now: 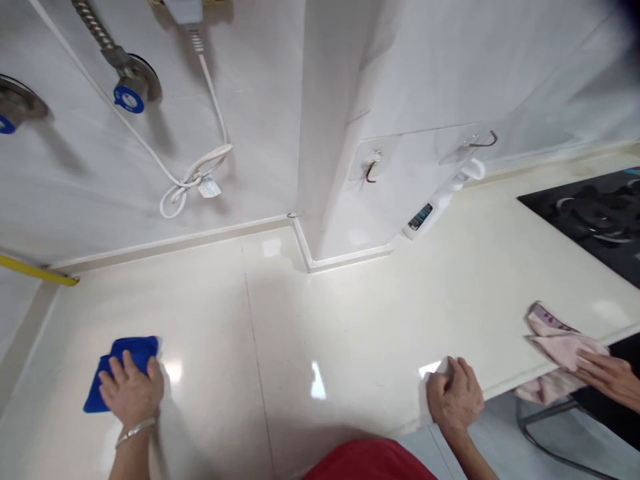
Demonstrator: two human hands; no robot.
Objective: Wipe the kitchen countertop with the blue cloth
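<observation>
Resting flat on blue cloth (137,345), left end of glossy cream counter (200,307): left hand (133,390), unclenched. White pillar (350,220) juts in at back edge. Right hand (457,395) curled on front edge, can't tell if gripping. Co-worker's hand (607,377) on pink cloth (563,345), front edge, near black stove (613,217).
</observation>
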